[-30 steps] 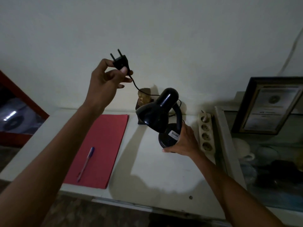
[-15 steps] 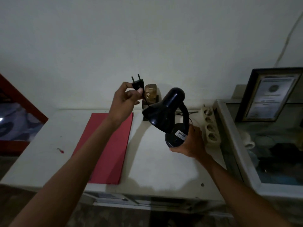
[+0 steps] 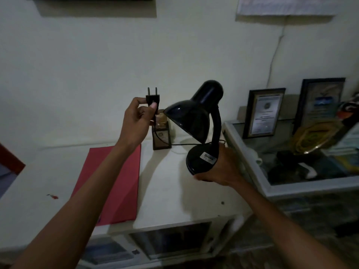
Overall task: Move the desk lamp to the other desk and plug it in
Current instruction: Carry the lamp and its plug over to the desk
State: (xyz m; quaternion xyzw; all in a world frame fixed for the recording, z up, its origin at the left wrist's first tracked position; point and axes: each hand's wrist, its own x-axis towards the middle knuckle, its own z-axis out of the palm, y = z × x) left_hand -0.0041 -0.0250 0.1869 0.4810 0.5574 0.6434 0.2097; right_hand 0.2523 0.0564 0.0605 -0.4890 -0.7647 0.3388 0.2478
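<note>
A black desk lamp [image 3: 196, 117] with a curved neck hangs in the air above the white desk [image 3: 171, 189], tilted toward me. My right hand [image 3: 223, 167] grips its round base from below and behind. My left hand [image 3: 136, 117] pinches the lamp's black two-pin plug [image 3: 152, 98], pins pointing up, to the left of the shade. The thin black cord [image 3: 180, 144] runs from the plug down behind the lamp base.
A red folder [image 3: 116, 183] lies on the desk's left half. A small brown trophy-like object [image 3: 162, 133] stands at the wall. To the right is a glass-topped cabinet [image 3: 272, 189] bearing framed certificates [image 3: 264, 113] and a plaque [image 3: 314, 136]. Drawers show below the desk front.
The lamp has risen off the desk and come toward me in my right hand. The view has pulled back and up; the power strip is now hidden behind the lamp and hand.
</note>
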